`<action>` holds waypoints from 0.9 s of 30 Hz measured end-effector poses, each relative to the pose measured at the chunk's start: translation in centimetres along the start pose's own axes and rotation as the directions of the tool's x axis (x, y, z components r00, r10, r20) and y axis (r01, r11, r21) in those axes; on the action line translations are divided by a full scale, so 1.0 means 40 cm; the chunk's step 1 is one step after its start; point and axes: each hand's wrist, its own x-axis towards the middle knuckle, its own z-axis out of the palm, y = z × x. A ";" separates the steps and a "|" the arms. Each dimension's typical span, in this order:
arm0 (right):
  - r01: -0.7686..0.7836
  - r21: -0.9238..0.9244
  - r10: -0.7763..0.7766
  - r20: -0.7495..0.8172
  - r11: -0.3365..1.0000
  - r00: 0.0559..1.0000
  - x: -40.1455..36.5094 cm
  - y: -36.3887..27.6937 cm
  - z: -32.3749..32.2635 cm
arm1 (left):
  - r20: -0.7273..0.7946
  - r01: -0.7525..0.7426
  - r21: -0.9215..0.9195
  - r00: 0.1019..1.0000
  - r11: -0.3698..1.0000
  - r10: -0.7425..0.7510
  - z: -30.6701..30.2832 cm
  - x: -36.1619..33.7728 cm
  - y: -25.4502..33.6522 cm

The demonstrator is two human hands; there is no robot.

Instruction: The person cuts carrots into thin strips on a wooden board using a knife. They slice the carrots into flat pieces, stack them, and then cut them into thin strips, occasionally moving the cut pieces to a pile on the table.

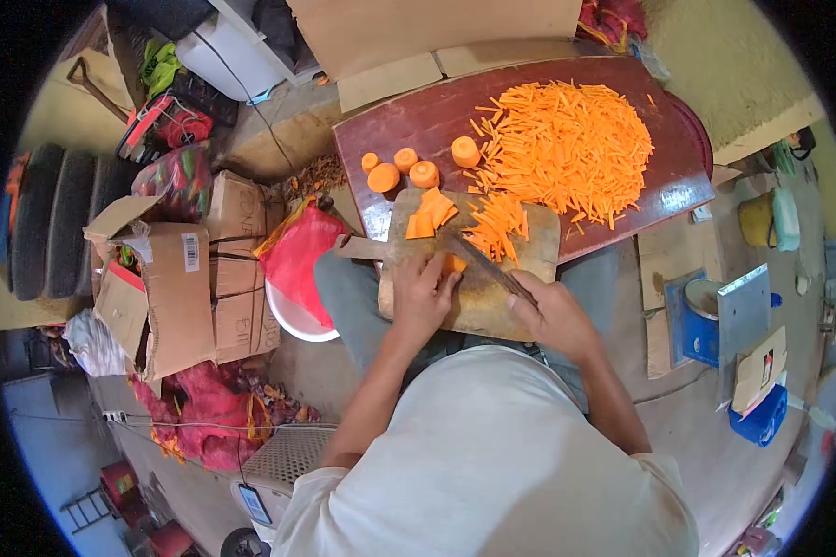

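Note:
My right hand [550, 314] is closed round the handle of a knife [489, 266], whose blade slants up and left over the wooden cutting board [539, 232]. Beside the blade, my left hand [424, 290] has its fingertips pressed on a small carrot piece [453, 265]. Flat carrot slices [430, 213] lie near the board's upper left. A small heap of carrot sticks [498, 226] lies right of them. Beyond the board, several thick carrot chunks [424, 174] stand on the dark red table [372, 133], left of a large pile of carrot sticks [567, 148].
A white basin [297, 320] with a red mesh bag [304, 255] is at the left of my knees. Cardboard boxes [178, 288] stand farther left. On the right are a blue container [701, 320] and a metal sheet [743, 325].

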 end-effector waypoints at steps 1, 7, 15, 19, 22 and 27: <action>0.008 -0.020 -0.007 0.015 1.000 1.000 0.001 0.000 -0.002 | -0.017 0.008 -0.001 1.000 1.000 -0.008 0.003 -0.001 0.008; 0.131 -0.092 -0.131 0.004 0.987 0.991 -0.024 -0.010 0.012 | 0.058 -0.122 -0.030 0.991 0.992 0.124 -0.002 0.000 -0.014; 0.104 -0.204 -0.083 0.108 0.973 0.991 -0.055 -0.063 0.005 | 0.093 -0.202 0.042 0.976 0.979 0.197 0.007 -0.007 -0.028; 0.082 -0.252 -0.050 0.131 0.964 0.990 -0.010 -0.071 0.027 | 0.070 -0.210 0.068 0.976 0.975 0.206 0.005 -0.005 -0.017; 0.139 -0.288 -0.101 0.140 0.948 0.985 0.021 -0.059 0.045 | 0.083 -0.202 0.092 0.977 0.975 0.195 0.004 -0.010 -0.012; 0.113 -0.262 -0.081 0.130 0.958 0.988 -0.040 -0.098 0.009 | 0.058 -0.223 0.074 0.974 0.972 0.219 0.007 -0.009 -0.019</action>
